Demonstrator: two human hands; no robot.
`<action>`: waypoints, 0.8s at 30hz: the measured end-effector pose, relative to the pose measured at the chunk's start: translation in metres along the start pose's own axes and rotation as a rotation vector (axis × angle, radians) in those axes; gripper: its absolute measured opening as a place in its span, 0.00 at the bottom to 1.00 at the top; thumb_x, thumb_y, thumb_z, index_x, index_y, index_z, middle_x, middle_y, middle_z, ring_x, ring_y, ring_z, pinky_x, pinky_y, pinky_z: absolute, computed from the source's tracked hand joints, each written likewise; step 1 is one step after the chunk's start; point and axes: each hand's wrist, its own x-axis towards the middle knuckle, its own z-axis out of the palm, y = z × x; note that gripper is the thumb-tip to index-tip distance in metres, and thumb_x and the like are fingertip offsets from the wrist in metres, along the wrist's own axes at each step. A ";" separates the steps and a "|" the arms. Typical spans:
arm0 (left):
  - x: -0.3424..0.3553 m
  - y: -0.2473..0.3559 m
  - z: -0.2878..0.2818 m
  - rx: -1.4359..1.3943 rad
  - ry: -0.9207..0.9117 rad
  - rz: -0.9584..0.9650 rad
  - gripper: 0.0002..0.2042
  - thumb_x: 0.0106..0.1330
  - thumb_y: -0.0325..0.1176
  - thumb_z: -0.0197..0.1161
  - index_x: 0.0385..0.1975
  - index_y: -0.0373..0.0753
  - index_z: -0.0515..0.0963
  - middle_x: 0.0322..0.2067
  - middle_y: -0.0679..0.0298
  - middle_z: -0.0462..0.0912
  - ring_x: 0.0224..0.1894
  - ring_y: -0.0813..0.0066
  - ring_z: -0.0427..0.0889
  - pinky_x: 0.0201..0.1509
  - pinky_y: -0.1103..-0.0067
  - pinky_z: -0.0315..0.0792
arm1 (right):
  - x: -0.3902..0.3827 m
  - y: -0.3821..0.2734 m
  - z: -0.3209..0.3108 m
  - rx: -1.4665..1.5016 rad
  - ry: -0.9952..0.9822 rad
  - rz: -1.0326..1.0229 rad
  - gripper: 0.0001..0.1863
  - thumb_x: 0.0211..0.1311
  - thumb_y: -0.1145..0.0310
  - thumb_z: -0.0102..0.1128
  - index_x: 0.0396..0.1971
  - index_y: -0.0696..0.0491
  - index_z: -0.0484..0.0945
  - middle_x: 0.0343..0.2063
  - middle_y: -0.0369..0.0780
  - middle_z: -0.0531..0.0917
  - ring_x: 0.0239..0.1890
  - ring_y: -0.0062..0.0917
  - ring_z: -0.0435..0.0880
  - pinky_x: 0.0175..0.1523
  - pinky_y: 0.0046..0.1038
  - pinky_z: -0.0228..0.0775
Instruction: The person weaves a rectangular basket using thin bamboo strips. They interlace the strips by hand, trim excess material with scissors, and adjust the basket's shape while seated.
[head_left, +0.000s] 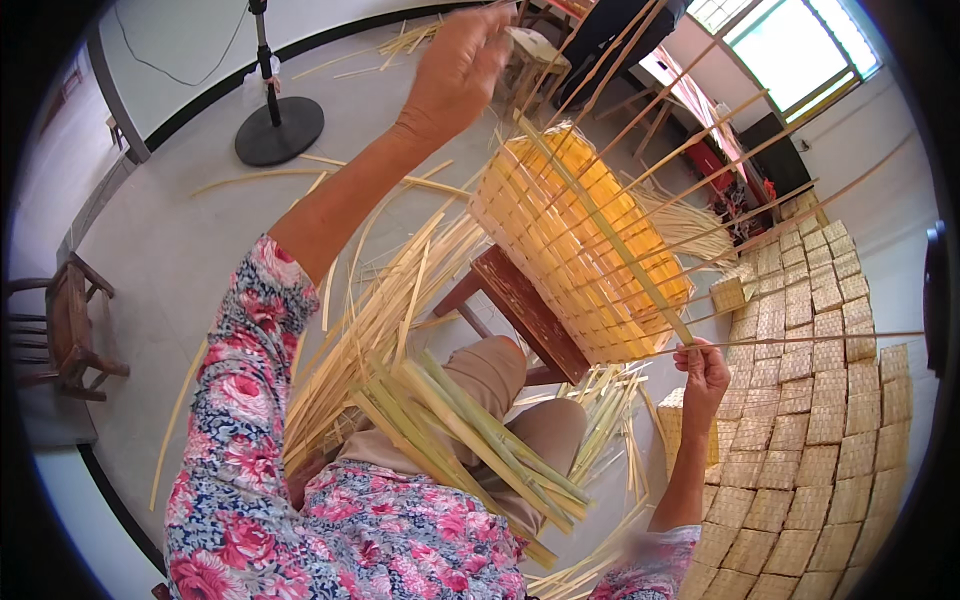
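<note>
A half-woven bamboo basket (560,240) rests tilted on a reddish-brown wooden stool (530,310) in front of my knees, its long upright stakes fanning out to the upper right. Across its open side runs a flat greenish bamboo strip (610,235). My right hand (705,372) pinches the strip's near end at the basket's right corner, where a thin stake also passes. My left hand (462,75) is raised beyond the basket's far left corner, at the top of the view; its fingers are blurred. Cut bamboo strips (480,430) lie across my lap.
Long loose strips (390,300) cover the floor to my left, with more by the stool. Rows of small woven boxes (800,390) line the right side. A stand with a round black base (280,131), a wooden chair (70,325) and a person in dark trousers (605,40) are farther off.
</note>
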 end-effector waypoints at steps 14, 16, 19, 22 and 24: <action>-0.040 -0.057 0.011 -0.323 -0.657 -0.351 0.09 0.73 0.32 0.57 0.44 0.38 0.82 0.33 0.67 0.85 0.35 0.81 0.84 0.43 0.84 0.81 | 0.001 0.011 -0.004 -0.079 0.023 -0.010 0.08 0.73 0.71 0.53 0.42 0.59 0.78 0.32 0.35 0.83 0.34 0.15 0.81 0.40 0.19 0.73; -0.040 -0.055 0.008 -0.184 -0.666 -0.240 0.09 0.73 0.32 0.57 0.44 0.37 0.82 0.32 0.66 0.85 0.35 0.79 0.85 0.43 0.83 0.81 | -0.001 0.015 -0.007 -0.152 0.014 -0.028 0.08 0.73 0.71 0.53 0.41 0.58 0.79 0.32 0.34 0.83 0.34 0.15 0.81 0.40 0.19 0.74; -0.047 -0.061 0.008 0.029 -0.739 -0.057 0.08 0.74 0.31 0.56 0.42 0.36 0.80 0.32 0.65 0.85 0.36 0.78 0.86 0.44 0.81 0.81 | -0.005 0.019 0.001 -0.396 0.023 -0.166 0.06 0.69 0.76 0.54 0.40 0.60 0.79 0.30 0.40 0.82 0.31 0.24 0.81 0.38 0.24 0.73; -0.063 -0.070 0.002 0.061 -0.815 -0.111 0.08 0.74 0.30 0.55 0.41 0.34 0.79 0.32 0.65 0.85 0.38 0.78 0.86 0.44 0.80 0.81 | -0.005 0.037 0.013 -0.456 0.007 -0.217 0.06 0.65 0.80 0.55 0.38 0.62 0.79 0.30 0.45 0.80 0.29 0.32 0.80 0.37 0.29 0.72; -0.070 -0.065 0.004 -0.026 -0.781 -0.224 0.07 0.73 0.30 0.55 0.40 0.34 0.78 0.32 0.65 0.85 0.39 0.78 0.86 0.44 0.79 0.81 | -0.008 0.038 0.016 -0.417 0.016 -0.154 0.06 0.65 0.80 0.55 0.38 0.62 0.79 0.30 0.45 0.80 0.29 0.32 0.80 0.37 0.29 0.72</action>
